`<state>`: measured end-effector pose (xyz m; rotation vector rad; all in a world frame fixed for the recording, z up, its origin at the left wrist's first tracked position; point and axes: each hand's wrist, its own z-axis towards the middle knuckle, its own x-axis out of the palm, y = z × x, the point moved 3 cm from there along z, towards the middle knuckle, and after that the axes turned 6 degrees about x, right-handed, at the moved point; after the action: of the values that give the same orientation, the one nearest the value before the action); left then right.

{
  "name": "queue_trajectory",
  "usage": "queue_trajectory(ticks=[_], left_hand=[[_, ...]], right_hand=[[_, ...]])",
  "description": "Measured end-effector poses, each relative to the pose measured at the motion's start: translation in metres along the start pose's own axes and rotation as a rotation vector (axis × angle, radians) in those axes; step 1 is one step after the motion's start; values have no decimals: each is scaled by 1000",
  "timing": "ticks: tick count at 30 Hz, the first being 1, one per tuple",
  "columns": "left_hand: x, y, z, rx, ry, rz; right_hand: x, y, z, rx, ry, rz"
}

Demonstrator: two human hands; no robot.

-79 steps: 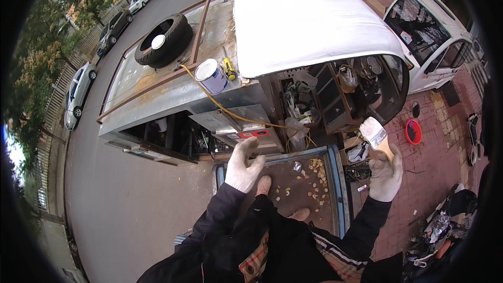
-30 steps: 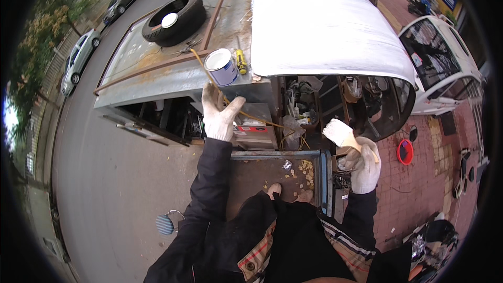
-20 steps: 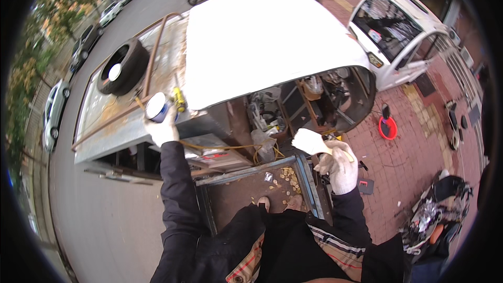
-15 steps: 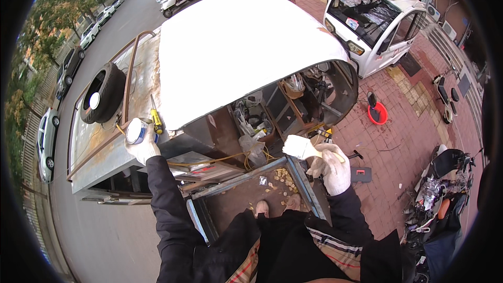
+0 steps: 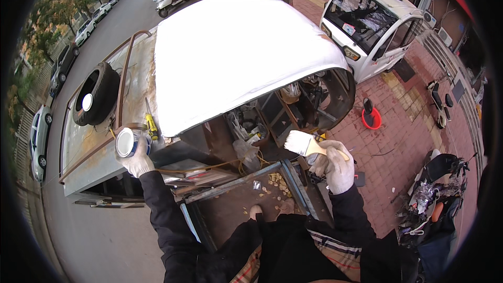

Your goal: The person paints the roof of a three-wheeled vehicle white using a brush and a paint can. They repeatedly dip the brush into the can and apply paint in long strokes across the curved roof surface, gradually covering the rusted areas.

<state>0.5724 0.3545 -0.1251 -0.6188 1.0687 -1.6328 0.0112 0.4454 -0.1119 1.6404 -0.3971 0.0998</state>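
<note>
My left hand [image 5: 137,163], in a white glove, grips a small paint can [image 5: 126,142] with a blue side and white inside, tilted over the rusty metal bed. My right hand [image 5: 339,172], also gloved, is closed around the handle of a wide paintbrush [image 5: 300,143]; its pale bristles point left, apart from the vehicle. Between my hands and beyond them spreads the bright white cab roof [image 5: 241,63]. Just past the can lies a yellow-handled screwdriver [image 5: 151,127] beside the roof's left edge.
I stand in a metal tray [image 5: 236,204] with raised rims and dry leaves. A tire [image 5: 98,94] with a white lid [image 5: 87,101] lies on the bed. Tools and bags fill the open cab [image 5: 246,131]. A red bucket [image 5: 371,119] and a white vehicle [image 5: 369,21] stand to the right.
My left hand has moved slightly left and down, and the can now shows more of its top. The brush is turned a little, still in my right hand. The view has shifted slightly.
</note>
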Motion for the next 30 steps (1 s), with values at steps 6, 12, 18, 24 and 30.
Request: queue_trajectory(ticks=[6,12,18,24,30], left_hand=[[-31,-43,-19,96,118,-28],[-61,-75,-63,91,460,-145],[-65,-83,-138,161,858,-217],[-66,-86,-166,107,973,-350],[-78,-86,-172,105,952,-376]], right_hand=[[23,16,6,-113,-85,-40],[63,52,8,-253,-41,-38],[152,74,-6,-305,366,31],[229,79,-38,-76,572,-516],[266,36,-40,-194,632,-1006]])
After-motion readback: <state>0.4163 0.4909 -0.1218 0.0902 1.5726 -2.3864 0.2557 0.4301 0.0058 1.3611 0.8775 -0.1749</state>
